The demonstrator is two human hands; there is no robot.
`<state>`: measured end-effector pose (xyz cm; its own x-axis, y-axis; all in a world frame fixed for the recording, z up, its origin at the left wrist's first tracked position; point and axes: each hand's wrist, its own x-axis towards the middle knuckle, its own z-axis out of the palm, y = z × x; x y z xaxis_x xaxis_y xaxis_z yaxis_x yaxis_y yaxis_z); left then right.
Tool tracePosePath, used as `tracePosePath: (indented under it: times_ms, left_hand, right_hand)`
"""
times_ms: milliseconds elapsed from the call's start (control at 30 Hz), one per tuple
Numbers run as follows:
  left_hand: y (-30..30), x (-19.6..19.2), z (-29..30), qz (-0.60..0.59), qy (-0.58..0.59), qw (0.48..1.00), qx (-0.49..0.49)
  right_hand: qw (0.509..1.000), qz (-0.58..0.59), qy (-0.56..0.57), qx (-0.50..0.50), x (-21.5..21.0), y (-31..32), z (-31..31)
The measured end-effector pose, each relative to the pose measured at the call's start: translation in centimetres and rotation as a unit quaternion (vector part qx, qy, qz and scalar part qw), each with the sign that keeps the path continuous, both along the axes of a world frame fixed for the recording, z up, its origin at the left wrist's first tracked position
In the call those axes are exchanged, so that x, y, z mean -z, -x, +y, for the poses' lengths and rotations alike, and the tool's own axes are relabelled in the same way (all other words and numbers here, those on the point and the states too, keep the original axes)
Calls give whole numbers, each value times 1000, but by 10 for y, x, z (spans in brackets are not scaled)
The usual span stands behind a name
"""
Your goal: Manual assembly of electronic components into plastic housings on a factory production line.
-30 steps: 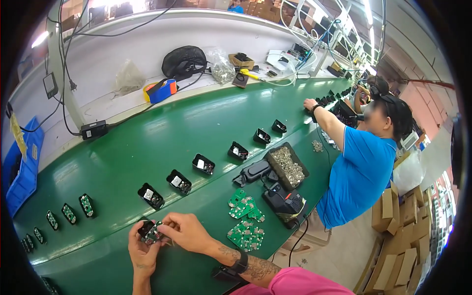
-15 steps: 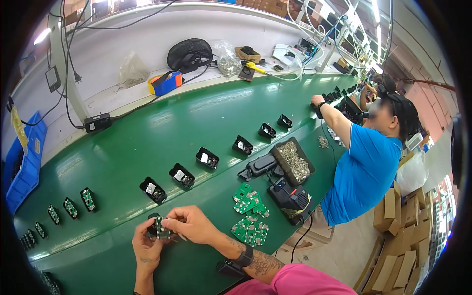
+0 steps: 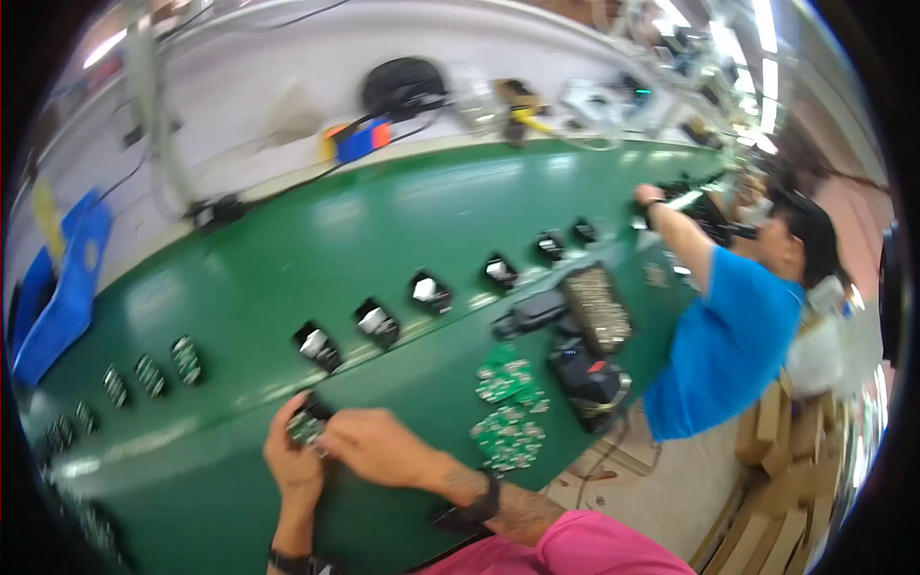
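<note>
- A small black part with a green circuit board [image 3: 309, 425] in it sits between the two hands, low over the near edge of the green table [image 3: 316, 240], left of the picture's middle. The picture is blurred, so its fine detail cannot be made out.
- The left hand [image 3: 290, 458] is curled around the part from below and the left, thumb and fingers closed on it.
- The right hand [image 3: 369, 445] comes in from the right, its fingers bent and their tips pinched on the right side of the same part. A dark wristband [image 3: 484, 498] sits on that wrist, with a pink sleeve [image 3: 594, 548] behind it.
- Just beyond the hands, a row of black housings [image 3: 376, 323] runs up and to the right across the table, each well apart from the next.
- To the right of the hands lie two piles of loose green circuit boards [image 3: 506, 407], one above the other.
- Past those piles are a black tool [image 3: 586, 379] and a dark tray of small parts [image 3: 596, 309], near the table's right edge.
- To the far left, a line of small finished pieces [image 3: 149, 374] lies on the table, and a blue bin [image 3: 59, 287] sits beyond them.
- A co-worker in a blue shirt [image 3: 733, 355] stands at the right, one arm reaching onto the table.
</note>
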<state>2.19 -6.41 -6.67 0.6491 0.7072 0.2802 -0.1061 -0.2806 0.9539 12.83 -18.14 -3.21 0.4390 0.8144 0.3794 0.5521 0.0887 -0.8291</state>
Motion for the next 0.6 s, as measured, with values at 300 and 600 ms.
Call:
tracePosePath:
  times_ms: [300,600]
  left_hand:
    - [-8,-9,-9,66,15,994,83]
    - [-8,-8,-12,-31,19,997,68]
  right_hand:
    - [994,-2,104,37,-18,-5,-16]
    - [994,-39,46,96,1,0,-10]
